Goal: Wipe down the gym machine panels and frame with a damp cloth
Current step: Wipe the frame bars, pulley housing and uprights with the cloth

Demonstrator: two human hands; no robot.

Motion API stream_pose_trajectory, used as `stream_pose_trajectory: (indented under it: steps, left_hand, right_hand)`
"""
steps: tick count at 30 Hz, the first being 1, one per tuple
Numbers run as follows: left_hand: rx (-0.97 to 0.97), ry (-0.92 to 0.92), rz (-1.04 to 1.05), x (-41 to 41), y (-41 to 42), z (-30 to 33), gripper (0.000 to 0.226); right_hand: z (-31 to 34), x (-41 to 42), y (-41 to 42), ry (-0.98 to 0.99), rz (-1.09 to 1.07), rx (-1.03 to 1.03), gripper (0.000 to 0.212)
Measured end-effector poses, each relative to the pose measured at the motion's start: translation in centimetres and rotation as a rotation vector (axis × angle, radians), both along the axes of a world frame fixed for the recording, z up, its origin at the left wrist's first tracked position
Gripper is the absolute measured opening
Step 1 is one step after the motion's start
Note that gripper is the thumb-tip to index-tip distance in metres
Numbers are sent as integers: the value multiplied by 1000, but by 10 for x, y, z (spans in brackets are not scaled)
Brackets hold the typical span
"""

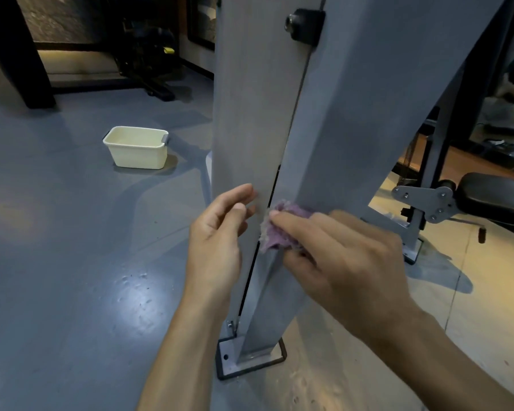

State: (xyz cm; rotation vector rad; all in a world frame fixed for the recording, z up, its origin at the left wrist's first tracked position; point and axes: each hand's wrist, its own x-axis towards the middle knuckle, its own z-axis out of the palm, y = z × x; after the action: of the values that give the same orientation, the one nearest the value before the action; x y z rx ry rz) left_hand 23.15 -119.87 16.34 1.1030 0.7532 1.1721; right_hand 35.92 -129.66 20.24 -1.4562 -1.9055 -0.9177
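Both hands are working low on the frame [333, 137]. The right hand [339, 256] is pressing the bunched cloth [275, 229] there, fingers curled over it, probably scrubbing the edge. The left hand [217, 235], fingers loosely extended and holding nothing, is touching the panel [250, 114], likely for balance.

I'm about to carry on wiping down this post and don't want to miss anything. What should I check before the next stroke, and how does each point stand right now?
1. Cloth in the right hand: ok, fingers curl round it.
2. Cloth touching the post: ok, pressed at the post's front edge.
3. Left hand out of the wiping path: ok, fingertips rest on the flat panel beside the cloth.
4. Cloth damp enough: cannot tell.
5. Tub for rinsing close by: ok, on the floor to the left; whether it holds water, cannot tell.
6. Way down to the base plate: ok, nothing in the way.
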Motion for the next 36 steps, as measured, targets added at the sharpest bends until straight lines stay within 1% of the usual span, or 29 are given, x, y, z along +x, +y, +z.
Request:
stream_pose_trajectory:
  steps: [2,4,6,8,10,15,17,20,22,25,27,29,33,36]
  left_hand:
    - [17,5,22,4,-1,-3,31]
    - [23,-6,37,6,-2,-5,32]
    - [34,-6,46,6,-2,-8,32]
    - [56,18,52,8,-2,-11,33]
    - [92,52,63,9,-4,-14,34]
    - [143,105,45,8,-7,-18,40]
    - [151,117,32,8,-8,-18,42]
    - [179,161,30,10,-13,-20,48]
    - [247,219,24,9,-14,-24,54]
    - [389,313,25,1,-5,-31,60]
    - [461,330,45,-2,4,-34,61]
    - [520,318,58,0,10,-40,62]
    - [637,323,46,4,10,-67,67]
    - [715,366,52,8,9,-89,77]
  right_hand:
    - [-10,7,8,-14,31,49,18]
    - [-45,8,14,-50,62,32,17]
    - [-80,11,15,-85,106,-73,18]
    - [-102,16,11,-125,125,-171,17]
    - [-100,20,7,-143,118,-167,17]
    - [-56,26,3,-119,96,17,17]
    - [-63,27,4,-88,101,36,16]
    - [-95,23,5,-96,106,-60,20]
    - [-110,25,2,-129,93,-112,20]
    - [-109,35,0,-151,130,-132,23]
    - [-111,38,0,-143,160,-131,22]
    - [-120,38,0,-138,140,-106,24]
    - [-157,36,1,-161,135,-99,26]
    - [-196,36,4,-178,155,-135,27]
